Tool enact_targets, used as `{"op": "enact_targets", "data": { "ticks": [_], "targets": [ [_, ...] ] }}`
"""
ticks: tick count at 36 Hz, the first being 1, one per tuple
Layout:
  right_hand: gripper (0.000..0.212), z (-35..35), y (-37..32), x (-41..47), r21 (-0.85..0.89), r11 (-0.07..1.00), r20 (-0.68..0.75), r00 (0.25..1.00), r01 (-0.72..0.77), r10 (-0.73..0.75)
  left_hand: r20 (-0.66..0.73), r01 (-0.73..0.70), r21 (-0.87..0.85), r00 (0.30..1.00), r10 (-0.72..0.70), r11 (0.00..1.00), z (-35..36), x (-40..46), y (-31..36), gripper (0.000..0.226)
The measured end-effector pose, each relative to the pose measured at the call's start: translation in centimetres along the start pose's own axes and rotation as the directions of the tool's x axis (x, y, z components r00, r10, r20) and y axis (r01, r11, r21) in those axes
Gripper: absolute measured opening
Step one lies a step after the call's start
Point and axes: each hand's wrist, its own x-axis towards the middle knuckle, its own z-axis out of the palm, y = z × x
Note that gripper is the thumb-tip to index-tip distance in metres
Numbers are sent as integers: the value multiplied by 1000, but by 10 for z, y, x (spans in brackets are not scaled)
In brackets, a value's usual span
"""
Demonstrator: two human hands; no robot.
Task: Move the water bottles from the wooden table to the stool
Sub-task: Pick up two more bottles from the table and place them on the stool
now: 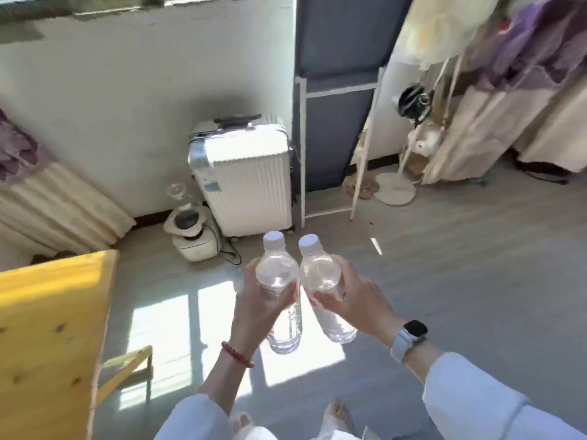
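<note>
- Two clear water bottles with white caps are up in the air over the floor, side by side and tilted away from the person: the left bottle (279, 290) and the right bottle (324, 287) lean close together near their shoulders, touching or nearly so.
- The left hand (254, 303) is wrapped around the middle of the left bottle, fingers curled round its label band; the right hand (352, 300) grasps the right bottle the same way, thumb across the front. Both grips look firm, with nothing slipping.
- Taking the wooden table (47, 328) as the landmark: both bottles are off it, out to its right and clear of its edge, above a sunlit patch of grey floor (476, 281).
- No bottle is visible on the part of the table top that shows; most of the table lies outside the view, so I cannot tell whether others remain there.
- Beyond the table's far corner a white suitcase (244, 176) stands against the wall, with a small white appliance (193, 233) on the floor between it and the table.
- Further right of the table, past the suitcase, a folded frame (333, 122) leans upright.
- No stool is visible, so the lift from the table is done and the carry is under way; by my reading the finding of the stool and the setting down are both left.
</note>
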Motion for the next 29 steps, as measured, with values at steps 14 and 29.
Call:
{"op": "enact_targets", "data": {
  "ticks": [14,29],
  "targets": [
    [67,-167,232,-19,348,845,-327,791,-407,516,444,-361,39,842,308,932,290,106,144,60],
    [67,-362,450,29,666,611,-445,429,-429,786,722,-523,-114,540,432,845,598,235,309,62]
  ]
}}
